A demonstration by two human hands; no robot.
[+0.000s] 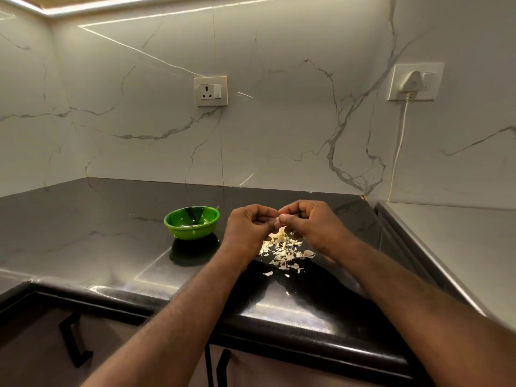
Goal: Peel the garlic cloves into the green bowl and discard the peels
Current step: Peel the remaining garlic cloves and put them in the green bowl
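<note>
Head: garlic piece [279, 229] betw. L+R fingers [283, 218], peel pile [282, 251] just below.

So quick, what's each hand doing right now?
Left hand: fingers curled, pinching a small pale garlic clove, mostly hidden.
Right hand: pinching the same clove.

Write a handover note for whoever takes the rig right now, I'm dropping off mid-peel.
Hands: left hand and right hand meet, fingers curled, both pinching a small pale piece, apparently a garlic clove, above the peels.
Things: peels lie in a loose pile on the black countertop under the hands. The green bowl stands upright to the left of the hands.
Done: many peels shed; the bowl's contents are unclear.
Left: finish this clove, drop it into the bowl, discard the peels.
</note>
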